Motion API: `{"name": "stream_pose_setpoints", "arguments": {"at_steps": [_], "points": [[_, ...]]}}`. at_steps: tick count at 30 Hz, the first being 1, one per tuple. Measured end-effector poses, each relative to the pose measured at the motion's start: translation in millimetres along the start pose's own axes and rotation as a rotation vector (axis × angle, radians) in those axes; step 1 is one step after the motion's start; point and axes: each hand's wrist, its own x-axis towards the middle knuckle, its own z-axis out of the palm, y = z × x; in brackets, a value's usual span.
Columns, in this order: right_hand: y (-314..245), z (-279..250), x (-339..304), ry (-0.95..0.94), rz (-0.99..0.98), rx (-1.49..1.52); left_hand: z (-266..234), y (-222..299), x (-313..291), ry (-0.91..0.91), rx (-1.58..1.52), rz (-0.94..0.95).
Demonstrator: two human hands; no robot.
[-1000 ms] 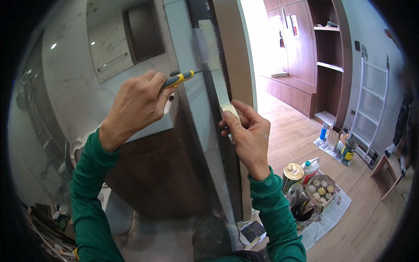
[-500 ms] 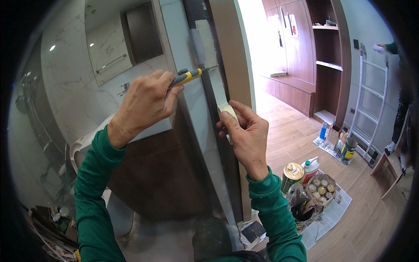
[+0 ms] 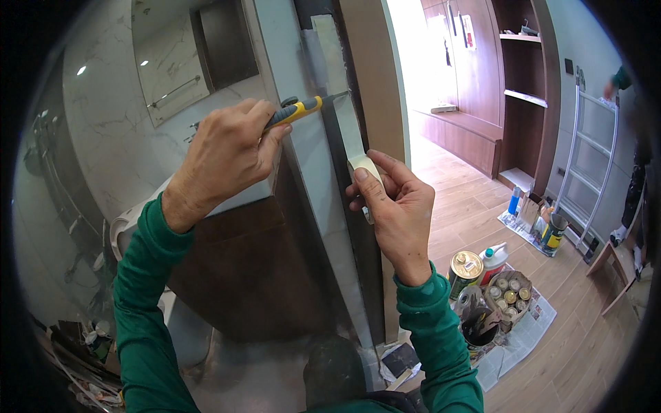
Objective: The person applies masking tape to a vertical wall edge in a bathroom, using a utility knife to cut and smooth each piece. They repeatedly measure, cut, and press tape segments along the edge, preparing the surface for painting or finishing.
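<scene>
My left hand (image 3: 231, 155) is closed round a yellow and grey utility knife (image 3: 297, 112), its thin blade pointing right against a strip of pale masking tape (image 3: 349, 124). The strip runs down the dark edge of a door frame (image 3: 329, 138). My right hand (image 3: 399, 210) pinches the roll of masking tape (image 3: 363, 167) between thumb and fingers, below the blade. Between roll and frame the tape is stretched out. Higher up, a pale patch of tape (image 3: 330, 48) lies on the same dark face. The roll is partly hidden by my fingers.
Right of my arm, newspaper (image 3: 530, 337) on the floor carries paint cans (image 3: 465, 267), a jug (image 3: 493, 258) and a carton of small cans (image 3: 509, 294). Farther right stand an aluminium ladder (image 3: 591, 151) and a person (image 3: 637, 138). At left are a mirror (image 3: 196, 62) and a dark vanity cabinet (image 3: 234, 275).
The view has shifted slightly. My right hand and the tape roll sit a little farther right and lower; the knife blade stays at the tape strip. The other person's hand has moved.
</scene>
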Motion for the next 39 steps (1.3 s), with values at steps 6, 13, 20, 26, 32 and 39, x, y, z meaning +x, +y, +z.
{"name": "stream_pose_setpoints", "arguments": {"at_steps": [6, 13, 20, 26, 32, 39], "points": [[1.3, 1.6, -0.2, 0.022, 0.007, 0.003, -11.7, 15.2, 9.2, -0.079, 0.093, -0.010], [1.3, 1.3, -2.1, 0.032, 0.022, 0.036, -26.5, 23.7, 14.3, -0.170, 0.214, -0.006], [1.3, -0.2, -1.4, 0.026, 0.022, 0.048, -29.0, 20.3, 1.3, -0.127, 0.227, -0.009], [-0.2, 1.3, -1.6, 0.010, 0.028, 0.047, -44.2, 4.8, -21.9, 0.011, 0.103, -0.082], [-11.8, -1.8, -8.1, 0.040, 0.003, 0.082, -15.2, 8.2, -22.1, 0.457, -0.271, -0.425], [-19.5, -5.6, -6.0, 0.046, -0.014, 0.017, 67.1, 16.7, 51.1, 0.520, -0.369, -0.580]]}}
